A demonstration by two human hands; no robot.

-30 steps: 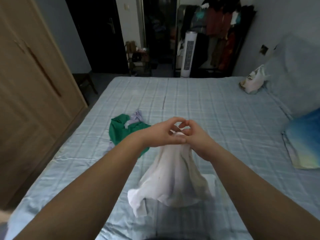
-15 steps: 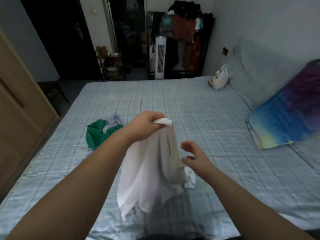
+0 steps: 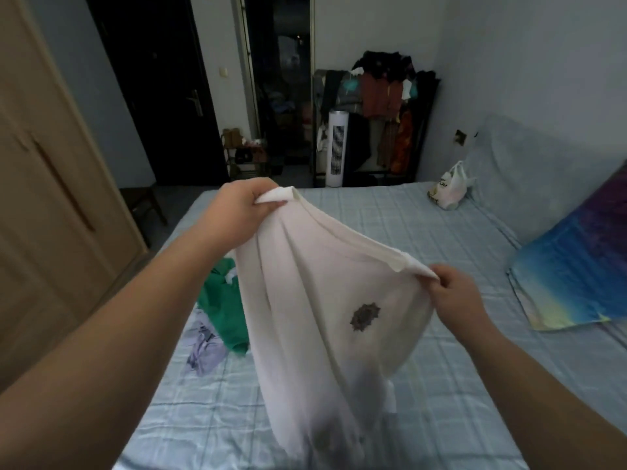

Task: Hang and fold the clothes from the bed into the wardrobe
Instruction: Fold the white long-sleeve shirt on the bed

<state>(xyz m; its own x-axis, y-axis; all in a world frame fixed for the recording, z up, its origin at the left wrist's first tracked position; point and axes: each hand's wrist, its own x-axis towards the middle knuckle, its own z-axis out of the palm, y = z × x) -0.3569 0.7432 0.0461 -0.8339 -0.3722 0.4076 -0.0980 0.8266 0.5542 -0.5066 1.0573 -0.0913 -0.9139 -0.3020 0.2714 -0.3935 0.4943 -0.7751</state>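
Spreading white shirt (image 3: pixel 315 317) over the bed (image 3: pixel 373 225). Its top edge is pinched at one end by the left hand (image 3: pixel 237 212), held high, and at the other by the right hand (image 3: pixel 454 293), held lower. Fingers (image 3: pixel 268 208) are curled on cloth, and the body hangs between and below them. Judgement: level both hands and draw the edge taut before laying it flat to fold.

- White T-shirt (image 3: pixel 315 300) with a small dark emblem, held spread above the bed (image 3: pixel 390 218). The left hand (image 3: pixel 237 212) and right hand (image 3: pixel 454 293) grip its top edge, and the hem hangs down.
- Green garment (image 3: pixel 224 310), crumpled on the bed.
- Lilac garment (image 3: pixel 205 351), perhaps a top, bunched against the green one.
- Wooden wardrobe (image 3: pixel 51 198), doors closed.
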